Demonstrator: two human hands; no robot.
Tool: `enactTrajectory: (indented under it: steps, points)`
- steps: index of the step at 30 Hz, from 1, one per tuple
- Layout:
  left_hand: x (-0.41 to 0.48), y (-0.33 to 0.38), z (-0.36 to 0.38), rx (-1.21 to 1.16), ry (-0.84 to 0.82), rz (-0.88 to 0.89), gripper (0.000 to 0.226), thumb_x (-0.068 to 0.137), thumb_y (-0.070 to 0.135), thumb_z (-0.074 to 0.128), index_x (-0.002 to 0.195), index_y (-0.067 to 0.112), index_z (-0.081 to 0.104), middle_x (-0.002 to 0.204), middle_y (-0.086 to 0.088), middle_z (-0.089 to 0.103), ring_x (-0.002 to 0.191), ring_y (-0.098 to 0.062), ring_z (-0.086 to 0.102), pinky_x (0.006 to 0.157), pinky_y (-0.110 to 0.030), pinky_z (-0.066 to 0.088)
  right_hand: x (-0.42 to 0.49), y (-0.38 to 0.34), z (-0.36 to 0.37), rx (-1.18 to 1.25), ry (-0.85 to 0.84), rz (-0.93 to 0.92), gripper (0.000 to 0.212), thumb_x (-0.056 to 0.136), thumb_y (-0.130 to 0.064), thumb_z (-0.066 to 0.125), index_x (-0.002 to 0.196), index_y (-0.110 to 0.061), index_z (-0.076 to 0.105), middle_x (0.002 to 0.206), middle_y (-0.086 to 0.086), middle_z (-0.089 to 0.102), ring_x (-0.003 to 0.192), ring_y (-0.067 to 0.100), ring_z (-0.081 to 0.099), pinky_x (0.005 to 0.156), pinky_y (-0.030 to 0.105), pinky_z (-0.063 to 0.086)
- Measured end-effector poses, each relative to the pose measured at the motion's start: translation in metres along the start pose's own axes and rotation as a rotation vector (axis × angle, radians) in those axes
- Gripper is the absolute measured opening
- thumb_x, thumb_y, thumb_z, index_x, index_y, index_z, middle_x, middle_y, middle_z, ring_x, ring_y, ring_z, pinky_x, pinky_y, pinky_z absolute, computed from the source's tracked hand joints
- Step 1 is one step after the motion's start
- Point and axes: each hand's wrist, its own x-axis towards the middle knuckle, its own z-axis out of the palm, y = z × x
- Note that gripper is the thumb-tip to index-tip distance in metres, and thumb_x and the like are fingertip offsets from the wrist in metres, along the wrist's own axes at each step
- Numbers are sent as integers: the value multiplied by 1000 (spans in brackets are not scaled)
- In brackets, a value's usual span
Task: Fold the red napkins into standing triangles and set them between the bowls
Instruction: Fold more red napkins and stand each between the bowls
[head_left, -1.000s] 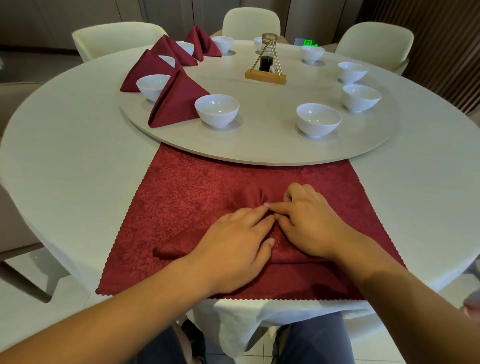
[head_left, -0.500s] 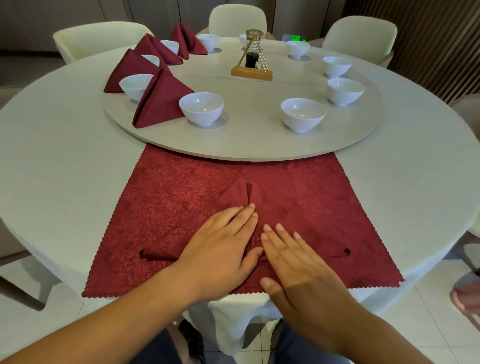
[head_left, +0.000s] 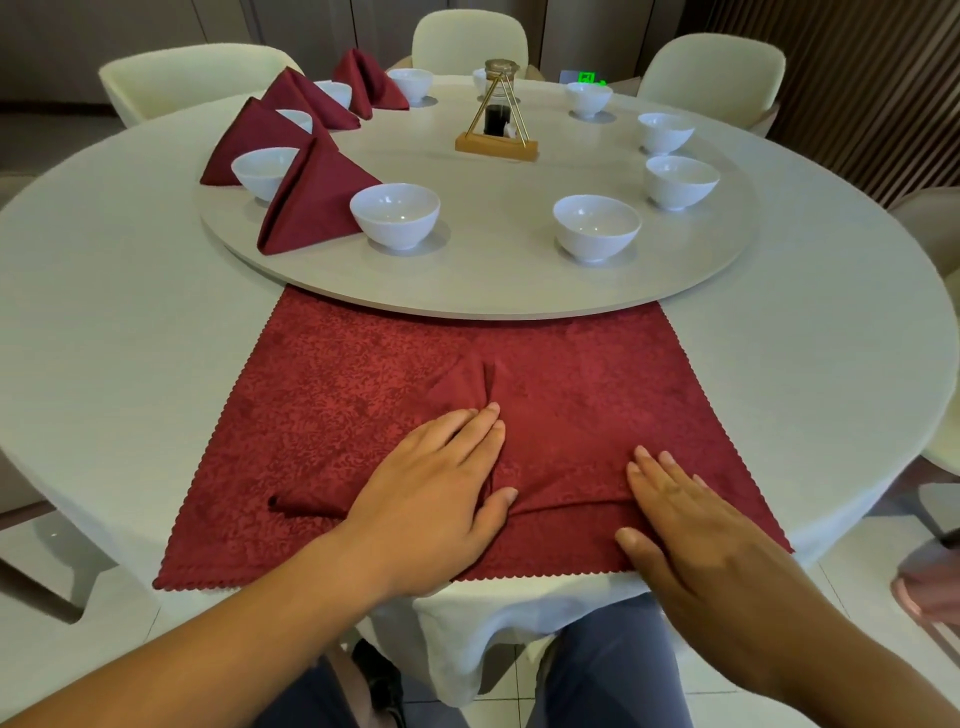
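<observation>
Head view, and we start at our hands. The left hand (head_left: 431, 499) lies flat with its fingers straight, pressing the middle of the folded napkin (head_left: 561, 447). The right hand (head_left: 691, 525) lies flat too, fingers straight, on the napkin's right end at its near fold. The two hands are apart, and neither curls round anything.

The folded napkin is a low triangle with its point away from us. It lies on a larger red cloth (head_left: 322, 389) spread flat at the near edge of the bench (head_left: 831, 338). The cloth's far edge meets the rim of a round turntable (head_left: 493, 291). The bench is round, and its white tablecloth (head_left: 467, 649) hangs over the near edge.

On the turntable white bowls (head_left: 596, 228) stand in a ring near the rim. On its left side four standing napkins (head_left: 317, 202) sit between bowls, the nearest just beside the near-left bowl. Near the middle is a wooden stand (head_left: 497, 148) with a thin metal frame and a dark bottle (head_left: 497, 118).

Pale upholstered chairs (head_left: 470, 44) ring the far side. A slatted wooden wall (head_left: 857, 78) closes the right, and the floor (head_left: 62, 649) below is pale tile.
</observation>
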Motion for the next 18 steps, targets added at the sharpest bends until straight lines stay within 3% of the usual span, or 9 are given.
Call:
enactTrajectory:
  steps: [3,5,7,9,12,15,18]
  points:
    - [-2,-1,-1,-97,13,10,69,102,61,19,161,24,24,171,4,8,154,-12,12,126,-30,10,15,-27,-10,-48,111,-9,65,101,-53,33,137,-6,59,153,15,45,147,30,36,117,45,33]
    - [-4,-2,-2,-204,62,-16,60,102,59,27,149,23,35,165,4,17,149,-13,22,122,-28,16,28,-46,-13,108,192,-84,52,97,-47,47,129,-11,64,145,8,51,138,27,42,113,41,39]
    - [-8,-1,-5,-243,166,-34,37,102,49,35,121,20,46,138,2,37,126,-16,39,110,-32,32,43,-61,-13,277,135,-154,43,95,-45,50,125,-18,66,129,-8,55,124,12,44,106,29,42]
    - [-9,0,-7,-227,212,-24,20,100,38,39,104,21,49,113,6,43,103,-13,42,94,-35,37,54,-67,-6,339,44,-209,38,95,-42,51,124,-23,66,118,-14,56,115,6,44,100,21,39]
    - [-12,-2,-13,-115,202,44,19,99,32,42,95,23,58,97,9,51,90,-12,47,85,-37,41,61,-65,4,325,23,-256,35,95,-39,53,123,-23,68,113,-14,59,109,5,47,97,18,37]
    - [-28,-2,-15,-27,176,102,29,99,35,46,104,21,71,105,7,64,99,-14,59,97,-35,43,60,-63,7,340,85,-268,33,93,-35,57,120,-22,70,111,-13,62,106,6,51,94,16,40]
    - [-49,2,-6,66,117,100,47,101,40,43,130,13,68,137,-3,63,130,-18,57,112,-38,35,59,-63,13,336,166,-315,27,92,-28,61,114,-21,74,107,-12,65,102,8,55,89,23,46]
